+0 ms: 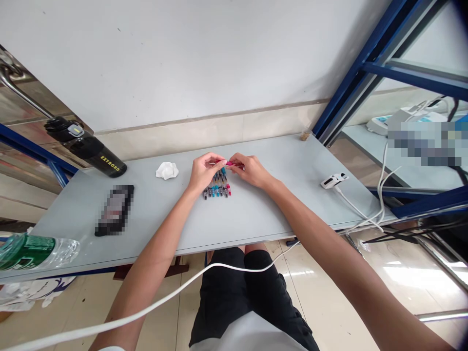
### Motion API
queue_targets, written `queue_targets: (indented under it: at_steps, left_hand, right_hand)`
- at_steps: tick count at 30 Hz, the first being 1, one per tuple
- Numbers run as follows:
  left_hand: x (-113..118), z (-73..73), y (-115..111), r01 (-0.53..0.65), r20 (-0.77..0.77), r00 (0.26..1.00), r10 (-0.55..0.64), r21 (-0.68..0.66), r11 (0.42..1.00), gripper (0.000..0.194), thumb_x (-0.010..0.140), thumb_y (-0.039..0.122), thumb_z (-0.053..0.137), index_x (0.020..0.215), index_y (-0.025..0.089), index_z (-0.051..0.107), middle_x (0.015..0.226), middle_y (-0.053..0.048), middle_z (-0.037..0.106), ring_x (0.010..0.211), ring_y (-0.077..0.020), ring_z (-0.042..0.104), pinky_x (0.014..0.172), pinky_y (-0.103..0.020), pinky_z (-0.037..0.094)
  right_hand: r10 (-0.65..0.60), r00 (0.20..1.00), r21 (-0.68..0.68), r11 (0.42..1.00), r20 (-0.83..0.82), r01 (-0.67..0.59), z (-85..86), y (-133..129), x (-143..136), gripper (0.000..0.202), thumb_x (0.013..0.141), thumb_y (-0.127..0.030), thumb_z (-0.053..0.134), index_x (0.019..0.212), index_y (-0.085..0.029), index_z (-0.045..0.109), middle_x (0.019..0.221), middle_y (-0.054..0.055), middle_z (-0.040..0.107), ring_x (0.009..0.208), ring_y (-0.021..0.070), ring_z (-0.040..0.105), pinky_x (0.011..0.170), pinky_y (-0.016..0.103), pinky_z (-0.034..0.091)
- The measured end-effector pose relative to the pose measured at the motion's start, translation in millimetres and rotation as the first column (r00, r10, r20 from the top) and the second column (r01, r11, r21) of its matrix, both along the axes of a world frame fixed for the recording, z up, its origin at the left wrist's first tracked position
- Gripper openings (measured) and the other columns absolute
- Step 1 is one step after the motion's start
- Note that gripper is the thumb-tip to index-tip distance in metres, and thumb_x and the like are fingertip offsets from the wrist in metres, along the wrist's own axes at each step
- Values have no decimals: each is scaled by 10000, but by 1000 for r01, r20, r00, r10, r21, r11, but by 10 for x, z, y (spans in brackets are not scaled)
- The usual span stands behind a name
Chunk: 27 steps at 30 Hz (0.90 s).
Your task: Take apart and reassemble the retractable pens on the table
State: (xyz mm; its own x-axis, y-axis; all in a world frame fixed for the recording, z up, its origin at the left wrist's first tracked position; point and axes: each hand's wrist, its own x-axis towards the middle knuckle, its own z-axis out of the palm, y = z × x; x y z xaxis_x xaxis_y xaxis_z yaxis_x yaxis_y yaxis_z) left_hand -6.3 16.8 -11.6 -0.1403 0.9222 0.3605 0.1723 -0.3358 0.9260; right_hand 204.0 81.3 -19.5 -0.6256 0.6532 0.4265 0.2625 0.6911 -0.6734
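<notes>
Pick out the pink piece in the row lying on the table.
The rightmost piece at the row's near edge: it alone there shows pink, while the other pieces show blue or dark ends.

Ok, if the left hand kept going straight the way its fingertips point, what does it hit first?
Past the pink pen already in its fingertips, the left hand would likely meet the right hand, facing it; depth is hard to judge from one view.
</notes>
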Motion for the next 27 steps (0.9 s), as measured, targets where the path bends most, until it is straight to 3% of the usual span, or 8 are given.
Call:
queue_targets:
  at_steps: [4, 8, 10, 13, 17, 21, 24, 27]
  left_hand:
    - [20, 23, -10, 28, 53, 998, -26, -28, 999, 474, 757, 360, 1015, 1172, 239, 818, 1103, -94, 827, 1038, -231, 775, 915, -326, 589]
    - [17, -28, 11, -19, 13, 1000, 20, -75, 997, 357, 833, 511, 944, 953, 198, 821, 905, -79, 802, 800, -195, 729, 791, -319, 579]
    - [17, -47, 17, 15, -26, 1000, -16, -37, 999, 326, 839, 473, 942, 990, 208, 825, 1010, -88, 822, 890, -208, 751, 846, -327, 588]
    - [30, -48, 14, 28, -21, 999, -28, -12, 1000, 436, 827, 420, 957, 1194, 242, 802, 1163, -100, 818, 1034, -233, 770, 919, -349, 601]
    - [43, -34, 4, 2, 24, 1000, -1, -57, 998, 329, 859, 462, 919, 1030, 201, 815, 1022, -112, 820, 943, -231, 770, 889, -362, 613]
    - [42, -27, 2, 30, 80, 996, -29, -17, 999, 465, 786, 381, 983, 1190, 244, 798, 1238, -112, 809, 1133, -243, 762, 992, -364, 611]
    - [35, -24, 3, -39, 61, 997, 43, -54, 998, 329, 844, 452, 932, 1030, 209, 810, 1055, -105, 817, 966, -225, 763, 910, -368, 627]
    - [34, -7, -4, 20, 104, 994, -15, -51, 998, 323, 786, 338, 969, 1031, 205, 806, 1068, -102, 824, 1004, -234, 777, 952, -380, 632]
  right_hand:
    - [-1, 1000, -36, 999, -12, 0, 10, -15, -8, 151, 1048, -398, 600, 1036, -250, 626, 871, 21, 780, 755, 199, 679, 785, 346, 513]
    - [-8, 1000, -30, 1000, -15, 8, 3, -12, -8, 176, 1042, -429, 620, 1024, -254, 610, 871, 21, 785, 764, 205, 686, 787, 351, 514]
    - [-12, 1000, -30, 999, -18, 12, 0, -7, -6, 161, 1034, -415, 629, 1026, -256, 603, 866, 17, 784, 763, 205, 687, 786, 350, 513]
    - [-17, 999, -49, 999, -28, 16, -1, -3, -7, 132, 1032, -386, 617, 1027, -257, 594, 871, 14, 786, 763, 201, 693, 789, 349, 516]
    - [-2, 1000, -40, 999, -30, 1, -12, 3, -12, 175, 1034, -429, 634, 1042, -260, 593, 887, 18, 796, 781, 206, 705, 804, 356, 527]
    - [-9, 1000, -54, 998, -29, 8, -23, 8, -13, 183, 1029, -438, 642, 1036, -263, 588, 889, 20, 802, 780, 212, 715, 812, 364, 535]
    - [-11, 999, -61, 998, -42, 8, -28, 10, -11, 180, 1022, -432, 659, 1039, -265, 592, 909, 21, 815, 790, 214, 729, 820, 365, 541]
    - [1, 999, -63, 998, -49, -4, -33, 10, -13, 189, 1023, -436, 667, 1051, -265, 594, 920, 18, 818, 785, 212, 738, 812, 361, 542]
